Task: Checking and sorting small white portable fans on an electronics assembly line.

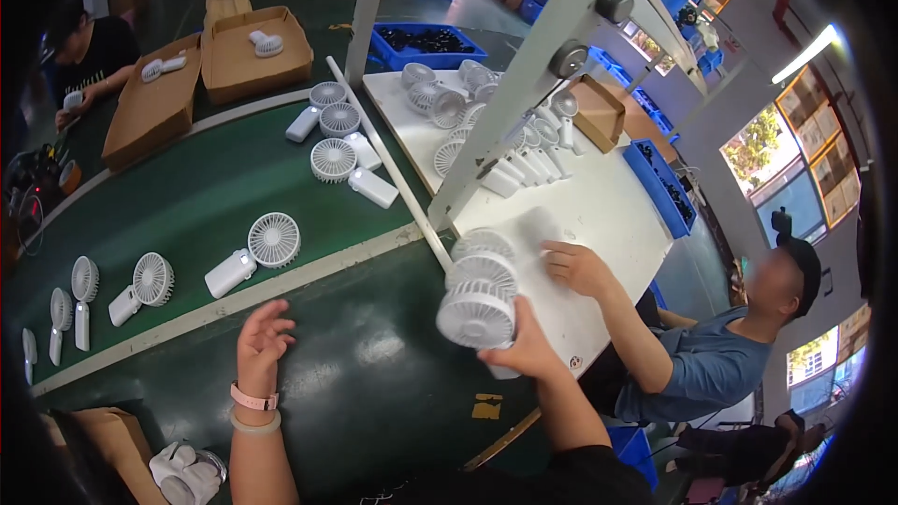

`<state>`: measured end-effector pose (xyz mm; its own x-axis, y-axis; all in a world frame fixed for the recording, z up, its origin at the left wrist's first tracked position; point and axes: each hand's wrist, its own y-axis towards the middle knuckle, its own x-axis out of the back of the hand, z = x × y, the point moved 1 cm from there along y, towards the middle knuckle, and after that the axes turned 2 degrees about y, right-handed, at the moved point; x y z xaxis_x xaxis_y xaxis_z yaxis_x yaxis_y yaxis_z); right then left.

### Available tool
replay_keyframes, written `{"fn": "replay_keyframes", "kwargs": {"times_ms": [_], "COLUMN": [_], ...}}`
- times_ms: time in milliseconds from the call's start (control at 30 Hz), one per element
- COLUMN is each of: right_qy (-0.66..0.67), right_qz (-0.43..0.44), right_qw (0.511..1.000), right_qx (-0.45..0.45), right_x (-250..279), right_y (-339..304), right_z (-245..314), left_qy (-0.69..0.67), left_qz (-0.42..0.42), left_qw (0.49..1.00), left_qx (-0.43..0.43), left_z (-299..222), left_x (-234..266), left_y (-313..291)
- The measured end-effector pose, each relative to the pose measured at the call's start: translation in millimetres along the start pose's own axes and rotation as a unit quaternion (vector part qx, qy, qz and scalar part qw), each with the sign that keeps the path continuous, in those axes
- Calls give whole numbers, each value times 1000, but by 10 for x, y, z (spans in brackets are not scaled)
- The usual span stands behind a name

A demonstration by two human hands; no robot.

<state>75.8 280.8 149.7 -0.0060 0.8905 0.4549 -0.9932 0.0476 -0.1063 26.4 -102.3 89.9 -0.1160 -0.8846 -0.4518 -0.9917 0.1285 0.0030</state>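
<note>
My right hand (526,348) grips a stack of several white handheld fans (477,314), their round grilles lined up one behind another, by the near edge of the white table (613,224). Their handles are mostly hidden. My left hand (262,341) is raised with fingers apart and holds nothing; a pink band and a pale bangle circle its wrist. Nearest to it, a white fan (274,240) lies on the green conveyor belt (201,206). A co-worker's hand (572,268) reaches over the white table close beside the stack, next to a blurred white shape.
More fans (334,160) lie along the belt, and a cluster (524,145) covers the table's far part. A white rail (393,168) and a slanted post (524,84) stand between belt and table. Blue bins (659,189) and brown cardboard trays (253,56) lie around. Co-workers sit at right and far left.
</note>
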Motion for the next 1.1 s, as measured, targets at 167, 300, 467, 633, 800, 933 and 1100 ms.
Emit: {"fn": "replay_keyframes", "kwargs": {"times_ms": [167, 300, 467, 633, 800, 933, 1100], "right_qy": [-280, -312, -371, -153, -23, -29, -181], "right_qz": [-161, -239, -322, -48, 121, 92, -74], "right_qw": [946, 919, 845, 929, 944, 926, 917], "right_qx": [22, 31, 212, 335, 307, 364, 348], "right_x": [642, 1044, 559, -547, -1239, -1411, -1404], "right_y": [199, 526, 721, 727, 734, 1041, 2025], "right_z": [-202, -545, -218, 293, 436, 479, 521], "left_qy": [223, 307, 666, 723, 791, 714, -172], "left_qz": [-31, -128, -187, -76, -37, -115, -71], "left_qw": [974, 943, 708, 686, 607, 678, 976], "left_qx": [24, -4, -143, -42, -69, -131, 116], "left_z": [154, 128, -169, -71, -190, -174, -90], "left_x": [-127, -306, -48, 686, 324, -21, -328], "left_y": [-39, 2, 431, 918, 1002, 835, 265]}}
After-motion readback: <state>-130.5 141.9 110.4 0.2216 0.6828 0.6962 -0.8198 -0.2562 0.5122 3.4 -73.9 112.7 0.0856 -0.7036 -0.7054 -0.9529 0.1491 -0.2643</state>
